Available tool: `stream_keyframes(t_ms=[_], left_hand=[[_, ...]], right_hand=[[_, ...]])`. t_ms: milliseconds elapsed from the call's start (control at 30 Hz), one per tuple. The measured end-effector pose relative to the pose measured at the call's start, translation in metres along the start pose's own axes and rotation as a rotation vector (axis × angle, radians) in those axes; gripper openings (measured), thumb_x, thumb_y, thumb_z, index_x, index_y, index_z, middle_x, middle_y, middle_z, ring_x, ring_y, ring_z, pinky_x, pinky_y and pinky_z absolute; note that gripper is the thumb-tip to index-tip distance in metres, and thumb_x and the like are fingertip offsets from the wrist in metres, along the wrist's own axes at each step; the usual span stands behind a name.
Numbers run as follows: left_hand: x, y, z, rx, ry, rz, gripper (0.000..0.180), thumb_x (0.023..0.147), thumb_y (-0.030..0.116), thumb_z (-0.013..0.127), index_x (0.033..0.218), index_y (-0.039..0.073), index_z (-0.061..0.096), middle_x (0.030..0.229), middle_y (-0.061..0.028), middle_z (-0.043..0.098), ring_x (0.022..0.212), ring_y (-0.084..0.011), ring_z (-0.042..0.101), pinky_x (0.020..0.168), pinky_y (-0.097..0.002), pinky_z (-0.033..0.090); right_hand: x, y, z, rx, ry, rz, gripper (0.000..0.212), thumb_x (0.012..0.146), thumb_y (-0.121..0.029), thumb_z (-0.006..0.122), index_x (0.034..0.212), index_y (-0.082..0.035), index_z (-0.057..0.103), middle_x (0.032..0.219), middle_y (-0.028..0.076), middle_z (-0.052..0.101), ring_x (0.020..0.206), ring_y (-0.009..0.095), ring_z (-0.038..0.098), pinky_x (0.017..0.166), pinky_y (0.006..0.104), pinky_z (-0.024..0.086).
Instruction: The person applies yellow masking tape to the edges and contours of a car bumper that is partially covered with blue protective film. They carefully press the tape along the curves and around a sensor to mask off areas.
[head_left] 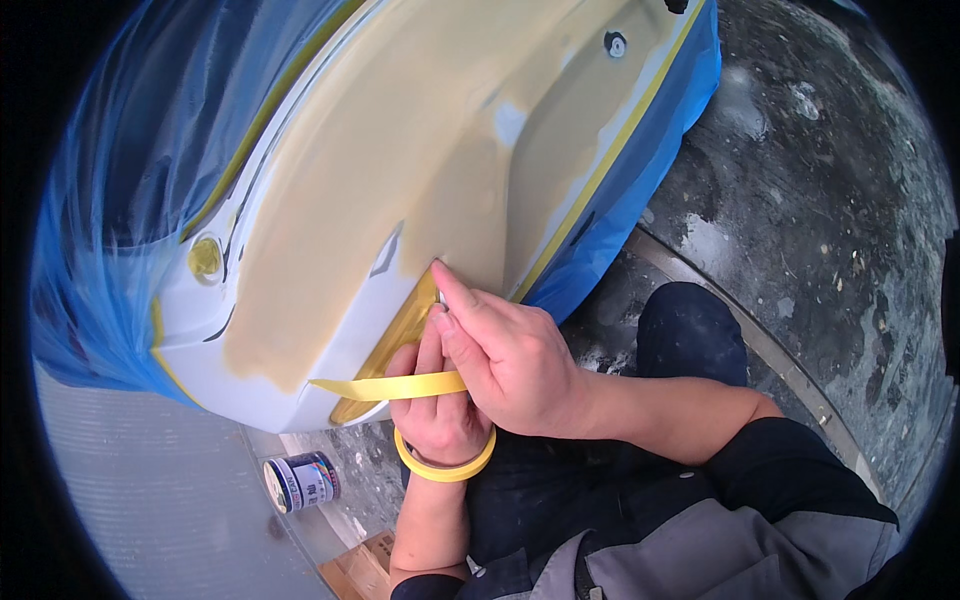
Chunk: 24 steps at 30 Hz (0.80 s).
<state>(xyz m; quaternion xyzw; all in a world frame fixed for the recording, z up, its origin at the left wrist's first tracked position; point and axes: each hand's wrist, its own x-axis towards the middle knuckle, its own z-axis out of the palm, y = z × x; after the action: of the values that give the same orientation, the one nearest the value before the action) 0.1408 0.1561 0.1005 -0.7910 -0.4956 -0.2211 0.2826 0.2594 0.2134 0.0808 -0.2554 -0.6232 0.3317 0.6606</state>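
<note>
My right hand point(525, 365) reaches in from the right, its index finger stretched out against the upper corner of a long recess covered with yellow masking tape point(395, 335) on a car bumper point(350, 200). Its thumb is bent in near the left fingertips. Under it, my left hand point(430, 405) points its fingers up along the taped recess; its thumb is hidden. A loose strip of yellow masking tape point(375, 388) crosses the left fingers and runs under the right hand, which seems to grip it. A masking tape roll point(480, 465) hangs round my left wrist.
Blue plastic sheeting point(110, 230) covers the car beyond the bumper, and more point(620, 210) edges its right side. A paint can point(302, 480) stands on the floor at lower left, near a cardboard box point(360, 570). My knee point(690, 330) is beside a metal floor strip point(770, 355).
</note>
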Motion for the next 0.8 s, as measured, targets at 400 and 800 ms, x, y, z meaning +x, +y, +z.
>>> stream_keyframes(t_ms=[400,800], left_hand=[[0.005,0.003,-0.002,0.025,-0.004,-0.01,0.033,0.092,0.012,0.07,0.12,-0.007,0.069,0.123,-0.0248,0.07,0.106,-0.0331,0.07,0.084,-0.0395,0.052],[0.001,0.014,-0.006,0.108,-0.088,-0.042,0.029,0.085,0.007,0.073,0.112,-0.002,0.07,0.137,-0.0218,0.064,0.097,-0.0383,0.064,0.087,-0.0419,0.051]], right_hand=[[0.003,-0.015,-0.02,0.567,-0.279,0.444,0.045,0.107,-0.007,0.051,0.149,0.01,0.044,0.107,0.006,0.07,0.099,0.008,0.063,0.094,0.0247,0.051],[-0.014,-0.005,-0.04,0.731,-0.296,0.686,0.045,0.107,-0.01,0.052,0.148,0.008,0.046,0.095,0.003,0.07,0.083,0.005,0.06,0.078,0.0232,0.052]])
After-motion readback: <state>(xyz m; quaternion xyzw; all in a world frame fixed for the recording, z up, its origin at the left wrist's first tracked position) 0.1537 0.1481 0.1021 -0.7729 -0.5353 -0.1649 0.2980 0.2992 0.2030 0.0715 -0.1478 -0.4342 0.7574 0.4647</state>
